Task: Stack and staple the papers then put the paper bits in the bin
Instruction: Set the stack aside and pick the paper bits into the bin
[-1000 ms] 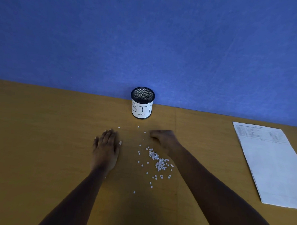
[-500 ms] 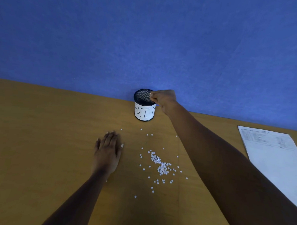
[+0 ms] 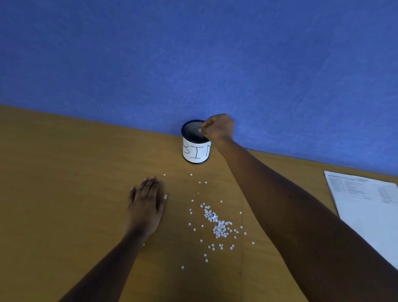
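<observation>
The right grip point(image 3: 218, 127) has risen from the counter point(image 3: 55, 190) to the mouth of the bin point(image 3: 195, 150). The bits point(image 3: 217, 227) lie scattered on the counter in front of the bin, thickest in one heap. They look feather-light, flat and apt to slide, so a fingertip pinch or a sweep into a cupped palm should suit. The right grip is clenched in a pinch over the bin's rim, seemingly on a few bits. The left grip point(image 3: 147, 198) rests flat and released, front-left of the bin. The papers point(image 3: 373, 215) lie well right of it.
</observation>
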